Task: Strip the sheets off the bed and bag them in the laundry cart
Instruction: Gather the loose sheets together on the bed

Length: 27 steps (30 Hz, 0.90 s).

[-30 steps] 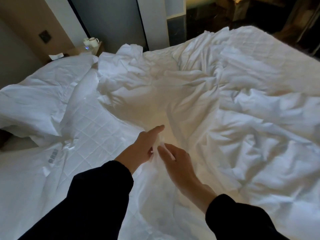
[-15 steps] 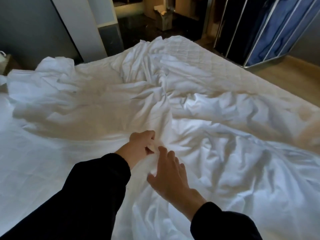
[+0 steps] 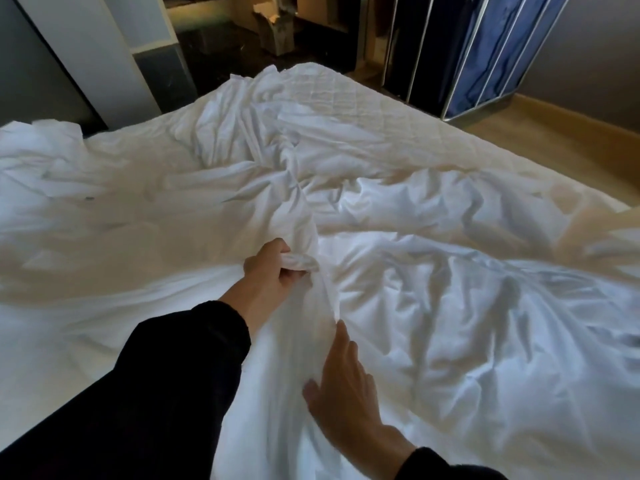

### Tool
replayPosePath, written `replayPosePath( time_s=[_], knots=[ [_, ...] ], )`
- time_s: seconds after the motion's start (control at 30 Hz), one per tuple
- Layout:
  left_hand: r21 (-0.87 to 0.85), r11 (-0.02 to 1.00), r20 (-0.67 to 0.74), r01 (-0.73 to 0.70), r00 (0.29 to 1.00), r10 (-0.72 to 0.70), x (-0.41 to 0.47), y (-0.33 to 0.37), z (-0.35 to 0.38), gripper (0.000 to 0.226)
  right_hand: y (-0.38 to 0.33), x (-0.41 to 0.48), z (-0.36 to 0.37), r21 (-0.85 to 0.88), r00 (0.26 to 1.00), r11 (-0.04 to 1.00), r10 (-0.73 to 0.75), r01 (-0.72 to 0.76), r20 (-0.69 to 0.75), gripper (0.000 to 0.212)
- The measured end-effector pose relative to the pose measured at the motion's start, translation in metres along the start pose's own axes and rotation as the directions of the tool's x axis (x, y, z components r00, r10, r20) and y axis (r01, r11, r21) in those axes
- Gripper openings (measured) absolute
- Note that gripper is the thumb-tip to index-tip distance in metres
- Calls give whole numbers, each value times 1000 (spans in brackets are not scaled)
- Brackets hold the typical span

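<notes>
A crumpled white sheet (image 3: 433, 306) covers most of the bed, bunched into a ridge down the middle. My left hand (image 3: 272, 271) is shut on a gathered fold of that sheet at the centre. My right hand (image 3: 341, 386) lies lower, fingers spread flat against the sheet beside the ridge, holding nothing. The quilted mattress pad (image 3: 363, 105) shows bare at the far corner of the bed. A blue laundry cart (image 3: 491, 53) with a metal frame stands on the floor beyond the far right corner.
A white and grey pillar (image 3: 138, 57) rises behind the bed at the left. Wooden floor (image 3: 571, 140) runs along the bed's right side. A dark area with a light box-like object (image 3: 273, 29) lies beyond the bed's far end.
The view has swung right, so the cart now shows. My left hand has closed on a fold of sheet. My right hand has slid back toward me and opened flat.
</notes>
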<state>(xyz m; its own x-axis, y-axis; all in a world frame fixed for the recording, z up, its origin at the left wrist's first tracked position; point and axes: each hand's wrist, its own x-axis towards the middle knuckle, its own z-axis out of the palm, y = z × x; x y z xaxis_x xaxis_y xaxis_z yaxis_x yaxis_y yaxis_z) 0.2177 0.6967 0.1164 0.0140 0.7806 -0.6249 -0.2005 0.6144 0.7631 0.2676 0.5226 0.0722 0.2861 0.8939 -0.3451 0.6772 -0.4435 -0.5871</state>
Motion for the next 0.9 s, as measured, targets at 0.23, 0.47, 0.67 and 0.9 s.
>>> replayPosePath(
  time_s=[0.23,0.47,0.67,0.9],
  knots=[
    [-212,976,147,-41,986,73,41,38,29,20,44,99,-81,-104,926,986,84,-131,-369,21],
    [322,942,289,-91,957,-7,45,-47,17,57,85,139,-85,-115,911,938,281,-328,-303,63],
    [778,314,543,-544,834,99,45,-103,21,80,109,120,-46,-413,919,852,176,-321,-352,72],
    [746,-238,651,-622,756,67,46,-114,27,69,119,177,-123,-496,871,840,-62,-218,-487,24]
  ],
)
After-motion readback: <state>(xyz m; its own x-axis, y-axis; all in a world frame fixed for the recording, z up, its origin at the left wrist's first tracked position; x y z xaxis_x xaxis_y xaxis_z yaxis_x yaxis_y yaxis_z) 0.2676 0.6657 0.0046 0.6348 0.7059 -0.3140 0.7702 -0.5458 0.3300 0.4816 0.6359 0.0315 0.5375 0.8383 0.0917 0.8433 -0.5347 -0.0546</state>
